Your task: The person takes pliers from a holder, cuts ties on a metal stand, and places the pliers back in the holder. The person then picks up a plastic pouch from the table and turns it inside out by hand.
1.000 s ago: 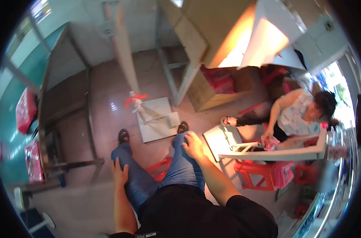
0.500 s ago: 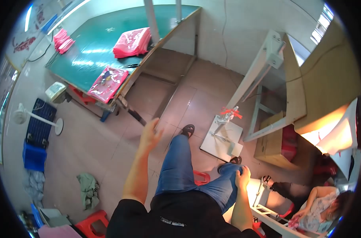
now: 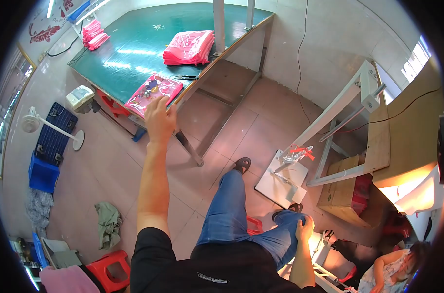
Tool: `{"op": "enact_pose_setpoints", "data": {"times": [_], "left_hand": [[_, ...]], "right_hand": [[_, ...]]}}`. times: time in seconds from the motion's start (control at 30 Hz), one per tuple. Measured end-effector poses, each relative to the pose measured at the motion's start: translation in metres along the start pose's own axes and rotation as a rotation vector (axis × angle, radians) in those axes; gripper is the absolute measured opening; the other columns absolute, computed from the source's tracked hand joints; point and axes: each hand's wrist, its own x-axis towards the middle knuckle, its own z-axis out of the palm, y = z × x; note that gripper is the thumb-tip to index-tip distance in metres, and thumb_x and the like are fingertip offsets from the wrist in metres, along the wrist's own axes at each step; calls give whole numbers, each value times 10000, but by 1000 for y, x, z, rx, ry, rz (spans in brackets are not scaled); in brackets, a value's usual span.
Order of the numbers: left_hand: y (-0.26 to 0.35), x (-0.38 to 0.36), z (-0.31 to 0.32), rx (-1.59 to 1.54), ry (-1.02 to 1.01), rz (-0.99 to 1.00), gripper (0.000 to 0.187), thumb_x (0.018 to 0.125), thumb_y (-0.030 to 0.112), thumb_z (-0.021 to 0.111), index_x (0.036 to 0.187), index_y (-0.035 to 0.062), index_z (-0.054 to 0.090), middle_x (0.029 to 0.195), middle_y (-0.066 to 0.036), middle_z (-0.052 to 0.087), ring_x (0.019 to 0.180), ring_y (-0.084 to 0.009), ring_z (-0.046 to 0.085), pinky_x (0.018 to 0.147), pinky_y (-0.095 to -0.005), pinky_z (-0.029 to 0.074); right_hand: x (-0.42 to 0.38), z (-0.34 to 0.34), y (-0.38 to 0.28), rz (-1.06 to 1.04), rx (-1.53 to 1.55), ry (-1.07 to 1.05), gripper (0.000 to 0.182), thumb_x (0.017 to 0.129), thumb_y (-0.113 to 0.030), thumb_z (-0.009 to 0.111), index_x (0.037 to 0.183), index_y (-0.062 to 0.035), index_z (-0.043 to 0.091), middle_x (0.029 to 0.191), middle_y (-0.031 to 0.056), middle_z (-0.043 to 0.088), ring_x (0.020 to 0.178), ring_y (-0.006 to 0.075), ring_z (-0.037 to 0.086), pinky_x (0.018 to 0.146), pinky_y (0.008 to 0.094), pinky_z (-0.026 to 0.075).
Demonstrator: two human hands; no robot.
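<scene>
My left hand (image 3: 160, 119) reaches out at the near corner of the green table (image 3: 134, 36), overlapping the lower edge of a pink plastic-wrapped packet (image 3: 151, 90). Its fingers are partly spread; no held object shows. My right hand (image 3: 305, 227) rests on my right knee, fingers apart and touching the jeans. Beside the packet lies a small dark tool (image 3: 187, 77). A thick stack of pink packets (image 3: 189, 48) sits farther back on the table, and a smaller pink stack (image 3: 94, 35) is at its far left.
A white stand (image 3: 282, 183) with a red ribbon is on the floor ahead. A cardboard box (image 3: 344, 195) stands at right. Another person (image 3: 390, 271) sits at lower right. A red stool (image 3: 110, 271), a green cloth (image 3: 108, 224) and a white fan (image 3: 31, 123) are at left.
My left hand has moved forward from above the floor to the packet at the table corner. My right hand stays on the knee. The view has shifted, with the table now farther right.
</scene>
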Motion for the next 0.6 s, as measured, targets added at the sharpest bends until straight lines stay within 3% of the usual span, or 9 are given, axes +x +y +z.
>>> {"op": "enact_pose_setpoints", "data": {"times": [0.13, 0.17, 0.23, 0.37, 0.47, 0.6], "left_hand": [[11, 44, 53, 16, -271, 70, 344, 807, 218, 726, 1111, 68, 662, 1077, -113, 652, 1046, -312, 602, 898, -432, 475], [15, 54, 65, 10, -262, 72, 344, 807, 218, 726, 1111, 68, 662, 1077, -113, 652, 1046, -312, 602, 898, -432, 475], [23, 67, 91, 57, -294, 55, 332, 793, 243, 738, 1086, 119, 641, 1036, -96, 624, 1011, -296, 608, 855, -454, 485], [18, 82, 132, 219, -479, 26, 207, 806, 247, 720, 955, 109, 682, 1015, -97, 625, 1007, -295, 616, 862, -462, 480], [7, 80, 154, 218, -434, 116, 90, 832, 119, 623, 889, 83, 682, 938, -127, 635, 882, -317, 657, 772, -451, 518], [16, 86, 125, 138, -376, 99, 97, 846, 112, 603, 911, 70, 662, 911, -149, 627, 837, -344, 657, 754, -455, 527]], "right_hand": [[0, -1, -7, -19, -31, 6, 412, 814, -224, 681, 1167, -22, 616, 1296, 174, 563, 1219, 362, 508, 1047, 437, 400], [3, -1, -10, -17, -45, 0, 395, 815, -216, 674, 1158, -27, 620, 1287, 167, 571, 1218, 353, 511, 1049, 428, 400], [1, 2, -10, -19, -48, 22, 392, 810, -211, 680, 1150, -26, 621, 1273, 167, 577, 1211, 355, 515, 1045, 429, 403], [4, 3, -11, -28, -66, 27, 391, 796, -208, 691, 1136, -26, 624, 1251, 176, 583, 1193, 361, 525, 1033, 435, 412], [8, 6, -9, -47, -63, 66, 389, 778, -213, 706, 1110, -28, 629, 1219, 181, 594, 1177, 366, 529, 1016, 444, 421], [16, 4, -20, -12, -24, 75, 373, 757, -217, 724, 1069, -34, 635, 1176, 174, 610, 1146, 370, 541, 991, 451, 433]]}}
